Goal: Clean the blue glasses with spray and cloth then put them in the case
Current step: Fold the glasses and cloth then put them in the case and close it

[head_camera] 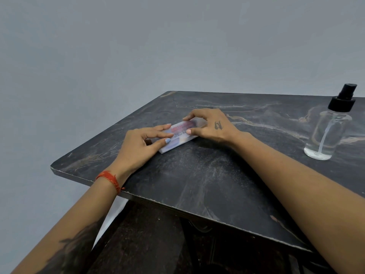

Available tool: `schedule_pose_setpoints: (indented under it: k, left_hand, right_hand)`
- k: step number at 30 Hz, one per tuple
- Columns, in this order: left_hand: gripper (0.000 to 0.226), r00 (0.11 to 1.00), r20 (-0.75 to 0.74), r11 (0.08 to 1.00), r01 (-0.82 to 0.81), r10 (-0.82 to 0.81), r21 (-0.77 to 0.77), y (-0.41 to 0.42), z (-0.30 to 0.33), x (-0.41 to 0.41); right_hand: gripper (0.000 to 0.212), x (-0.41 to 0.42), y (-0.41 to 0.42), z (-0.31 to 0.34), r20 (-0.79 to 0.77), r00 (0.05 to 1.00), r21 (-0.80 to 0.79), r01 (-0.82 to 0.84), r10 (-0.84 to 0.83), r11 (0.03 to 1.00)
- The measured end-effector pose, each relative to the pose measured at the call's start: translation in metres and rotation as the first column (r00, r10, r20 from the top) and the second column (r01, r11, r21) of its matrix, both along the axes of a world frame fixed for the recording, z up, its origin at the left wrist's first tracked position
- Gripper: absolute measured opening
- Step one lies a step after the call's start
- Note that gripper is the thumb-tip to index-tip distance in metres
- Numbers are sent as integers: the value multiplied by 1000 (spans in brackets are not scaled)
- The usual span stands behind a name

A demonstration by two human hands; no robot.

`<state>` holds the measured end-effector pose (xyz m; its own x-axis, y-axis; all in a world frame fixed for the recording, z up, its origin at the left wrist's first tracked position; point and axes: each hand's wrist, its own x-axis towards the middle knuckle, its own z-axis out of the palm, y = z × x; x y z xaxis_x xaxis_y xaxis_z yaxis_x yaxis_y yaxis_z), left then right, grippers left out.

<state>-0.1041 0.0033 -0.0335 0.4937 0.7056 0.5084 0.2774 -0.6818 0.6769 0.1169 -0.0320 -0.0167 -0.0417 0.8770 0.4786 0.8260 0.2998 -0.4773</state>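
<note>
We pinch the flat white case (178, 138) with red lettering, left hand (138, 147) and right hand (209, 125) gripping its ends; spray bottle (328, 133) well right of it.

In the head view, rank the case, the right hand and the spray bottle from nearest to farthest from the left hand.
1. Case: under the left hand's fingers.
2. Right hand: on the case's far end.
3. Spray bottle: far right of the table.

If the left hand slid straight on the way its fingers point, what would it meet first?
The left hand already holds one end of the white case, fingers pointing up and right along it. Going on, it would probably meet the right hand's fingers gripping the far end; the spray bottle stands well off that line.
</note>
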Motion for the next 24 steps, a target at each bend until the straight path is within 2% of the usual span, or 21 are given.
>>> schedule_pose_setpoints:
  k: [9,18,21,24]
  left_hand:
    - [21,1000,3,999,21,-21,-45,-1,1,-1]
    - [18,1000,-7,1000,4,-4,-7,-1,0,0]
    - [24,1000,-29,1000,9,-8,14,0,0,0]
    - [40,997,-71,1000,17,-16,8,0,1,-1]
  right_hand:
    - [27,1,1,-3,-15,1000,-9,-26,26,1000]
    - [29,2,0,-4,-53,998,-48,-30,27,998]
    - [30,0,-2,-2,-74,997,-38,-19,16,999]
    - [42,1,0,-2,-79,996,-12,30,-30,999]
